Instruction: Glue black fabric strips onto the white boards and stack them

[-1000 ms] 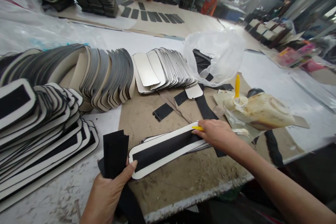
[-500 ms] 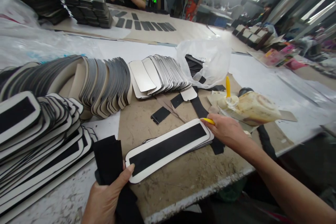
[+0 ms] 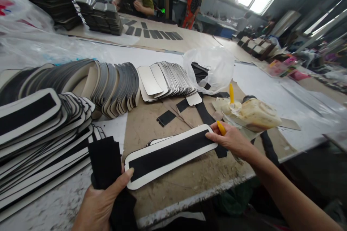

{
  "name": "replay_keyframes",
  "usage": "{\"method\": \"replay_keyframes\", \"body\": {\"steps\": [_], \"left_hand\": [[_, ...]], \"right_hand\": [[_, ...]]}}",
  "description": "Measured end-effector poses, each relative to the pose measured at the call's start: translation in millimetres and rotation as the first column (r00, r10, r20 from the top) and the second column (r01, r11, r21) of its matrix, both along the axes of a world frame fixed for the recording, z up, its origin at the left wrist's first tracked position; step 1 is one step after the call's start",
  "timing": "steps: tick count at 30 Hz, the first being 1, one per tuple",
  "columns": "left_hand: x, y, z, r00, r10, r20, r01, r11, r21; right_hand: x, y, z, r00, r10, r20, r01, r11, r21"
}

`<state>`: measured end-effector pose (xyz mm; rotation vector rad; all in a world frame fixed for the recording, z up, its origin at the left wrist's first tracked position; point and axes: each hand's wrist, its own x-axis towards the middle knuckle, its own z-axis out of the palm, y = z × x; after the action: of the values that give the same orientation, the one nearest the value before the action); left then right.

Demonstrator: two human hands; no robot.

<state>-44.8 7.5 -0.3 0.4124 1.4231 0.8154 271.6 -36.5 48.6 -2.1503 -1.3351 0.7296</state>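
A long white panel (image 3: pixel 162 171) with rounded corners, a black strip (image 3: pixel 168 154) along its middle, is held at both ends, slightly tilted. My left hand (image 3: pixel 99 202) is closed on its near left end, thumb on top; a bundle of black fabric strips (image 3: pixel 104 160) is also in this hand. My right hand (image 3: pixel 234 139) pinches the far right end, thumb on the black strip. A yellow-handled tool (image 3: pixel 221 127) sticks out between its fingers; the tool's other end is hidden. Under the held panel lie more panels (image 3: pixel 159 140) on brown board.
Stacked strip-faced panels (image 3: pixel 29 133) stand at left, curved grey pieces (image 3: pixel 114 86) behind them. White panels (image 3: pixel 168 79) and a plastic bag (image 3: pixel 217 72) lie farther back. A stained plastic container (image 3: pixel 260 113) sits at right beside a yellow handle (image 3: pixel 231 94). Two people stand across the table.
My right thumb has come down onto the panel's right end, and the yellow handle has turned in my hand. The panel has shifted slightly left, showing more of the panels beneath.
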Motion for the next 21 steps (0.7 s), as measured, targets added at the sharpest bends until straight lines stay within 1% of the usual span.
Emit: {"method": "replay_keyframes", "body": {"steps": [2, 4, 7, 9, 11, 14, 17, 19, 21], "left_hand": [[-1, -1, -1.1, 1.0, -0.021, -0.005, 0.021, 0.999, 0.034], [-2, -2, -1.8, 0.999, -0.047, -0.007, 0.047, 0.996, 0.075], [-2, -4, -0.8, 0.988, -0.145, 0.053, 0.138, 0.983, 0.123], [-1, -5, 0.1, 0.975, -0.198, 0.1, 0.183, 0.973, 0.142], [-1, -7, 0.1, 0.97, -0.2, 0.139, 0.179, 0.972, 0.151], [-1, -9, -0.9, 0.964, -0.167, 0.208, 0.131, 0.975, 0.179], [-1, -11, -0.7, 0.951, -0.151, 0.271, 0.104, 0.978, 0.181], [-2, -12, 0.4, 0.943, -0.157, 0.292, 0.103, 0.976, 0.191], [-3, -13, 1.5, 0.943, -0.17, 0.287, 0.109, 0.97, 0.219]], "right_hand": [[-3, -4, 2.0, 0.995, 0.062, -0.074, -0.064, 0.998, -0.017], [-6, -8, 3.5, 0.987, 0.08, -0.137, -0.083, 0.996, -0.015], [-9, -17, 3.8, 0.975, 0.027, -0.222, -0.029, 1.0, -0.009], [-10, -22, 2.2, 0.953, -0.027, -0.302, 0.019, 0.999, -0.031], [-10, -27, -0.7, 0.91, -0.091, -0.403, 0.073, 0.995, -0.061], [-12, -34, -6.7, 0.81, -0.185, -0.556, 0.158, 0.983, -0.096], [-12, -41, -14.0, 0.72, -0.249, -0.648, 0.212, 0.968, -0.136], [-10, -44, -18.9, 0.696, -0.268, -0.667, 0.223, 0.963, -0.154], [-8, -46, -22.8, 0.72, -0.279, -0.635, 0.226, 0.96, -0.166]]}}
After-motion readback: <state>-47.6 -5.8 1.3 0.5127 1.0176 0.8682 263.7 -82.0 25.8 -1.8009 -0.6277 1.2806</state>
